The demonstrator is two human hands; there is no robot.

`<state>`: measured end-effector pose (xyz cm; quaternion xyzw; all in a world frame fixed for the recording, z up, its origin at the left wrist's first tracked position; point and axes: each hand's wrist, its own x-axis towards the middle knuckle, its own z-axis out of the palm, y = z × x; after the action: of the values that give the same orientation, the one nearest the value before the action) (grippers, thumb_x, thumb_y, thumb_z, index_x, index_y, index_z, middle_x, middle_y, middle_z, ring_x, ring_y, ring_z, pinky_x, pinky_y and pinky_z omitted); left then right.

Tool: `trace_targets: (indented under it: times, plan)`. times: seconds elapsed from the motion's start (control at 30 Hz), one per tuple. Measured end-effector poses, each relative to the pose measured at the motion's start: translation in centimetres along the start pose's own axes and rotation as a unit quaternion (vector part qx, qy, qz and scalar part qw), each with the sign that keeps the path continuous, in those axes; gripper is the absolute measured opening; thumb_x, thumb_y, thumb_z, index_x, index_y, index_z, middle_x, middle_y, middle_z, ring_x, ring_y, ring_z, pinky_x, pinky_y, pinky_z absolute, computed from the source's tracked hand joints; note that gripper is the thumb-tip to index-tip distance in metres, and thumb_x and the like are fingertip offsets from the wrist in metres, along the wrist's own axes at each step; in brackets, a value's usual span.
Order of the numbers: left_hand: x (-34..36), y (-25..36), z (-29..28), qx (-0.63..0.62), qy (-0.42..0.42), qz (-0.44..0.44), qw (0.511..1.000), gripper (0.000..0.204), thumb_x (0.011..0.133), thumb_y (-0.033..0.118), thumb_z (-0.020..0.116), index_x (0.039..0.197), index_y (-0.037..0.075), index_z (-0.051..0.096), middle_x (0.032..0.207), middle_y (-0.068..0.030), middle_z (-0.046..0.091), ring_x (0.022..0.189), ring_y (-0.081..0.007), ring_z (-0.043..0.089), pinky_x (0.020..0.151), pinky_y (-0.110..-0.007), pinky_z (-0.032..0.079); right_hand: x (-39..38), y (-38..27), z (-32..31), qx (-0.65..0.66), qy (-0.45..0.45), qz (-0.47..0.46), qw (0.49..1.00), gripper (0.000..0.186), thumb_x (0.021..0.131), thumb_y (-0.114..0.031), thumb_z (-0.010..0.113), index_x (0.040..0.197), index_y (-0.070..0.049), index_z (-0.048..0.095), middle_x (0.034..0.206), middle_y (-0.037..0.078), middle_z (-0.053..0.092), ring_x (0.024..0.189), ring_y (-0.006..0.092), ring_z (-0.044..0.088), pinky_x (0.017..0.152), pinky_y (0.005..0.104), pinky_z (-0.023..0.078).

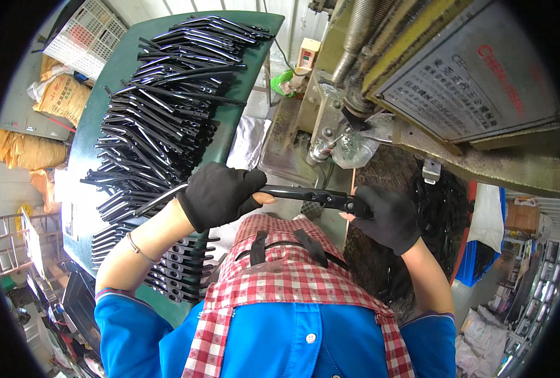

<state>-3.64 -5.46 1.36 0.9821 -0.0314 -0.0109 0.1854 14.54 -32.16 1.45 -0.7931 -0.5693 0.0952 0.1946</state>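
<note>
A bent, glossy black tube (285, 190) is stretched across in front of my body, above my lap. My left hand (222, 195), in a black glove with bare fingertips, is closed around its left part, and the bent end sticks out past the wrist. My right hand (386, 216), gloved the same way, is closed on the right end, where a flat black piece with holes (331, 200) shows beside the fingers. Whether that piece is separate from the tube, I cannot tell. Many similar black tubes (160, 113) lie heaped on the green table (255, 26) to the left.
Black parts with holes (176, 271) are lined up at the table's near edge. A greasy press-like machine (330, 120) stands ahead right, its large metal plate (469, 75) overhanging. Small black pieces (440, 217) cover the bench at right, near a blue crate (472, 261). Sacks (62, 101) stand far left.
</note>
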Motion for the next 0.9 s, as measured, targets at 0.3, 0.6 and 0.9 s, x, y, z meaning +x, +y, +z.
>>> trace_targets:
  times: [0.3,0.6,0.9]
  plan:
    - [1.9,-1.1,-0.9,-0.04,-0.087,-0.011,0.995,0.042,0.092,0.048,0.05,0.089,0.008,0.06,0.058,-0.0168,0.057,0.057,-0.039,0.059,0.054,-0.049,0.044,-0.8,0.8,-1.0,-0.029,0.021,0.068,0.997,0.034,0.071,-0.029,0.079,0.094,-0.011,0.061,0.077,0.009,0.064,0.067,0.0311,0.063,0.057,0.0394,0.048]
    - [3.1,-0.7,-1.5,0.138,0.005,0.045,0.989,0.042,0.087,0.052,0.055,0.078,0.011,0.058,0.051,-0.0086,0.055,0.046,-0.0291,0.058,0.043,-0.04,0.043,0.7,0.7,-1.6,-0.016,-0.057,0.037,0.998,0.035,0.075,-0.038,0.075,0.096,-0.013,0.062,0.067,0.01,0.06,0.062,0.0305,0.062,0.055,0.0401,0.047]
    - [3.0,-1.9,1.0,0.025,-0.051,0.009,0.998,0.042,0.091,0.049,0.052,0.083,0.009,0.057,0.053,-0.0143,0.055,0.051,-0.0365,0.058,0.049,-0.046,0.045,2.5,-0.1,-1.6,-0.107,-0.047,0.033,0.993,0.041,0.076,-0.044,0.072,0.101,-0.013,0.061,0.065,0.013,0.059,0.063,0.0331,0.061,0.056,0.0437,0.046]
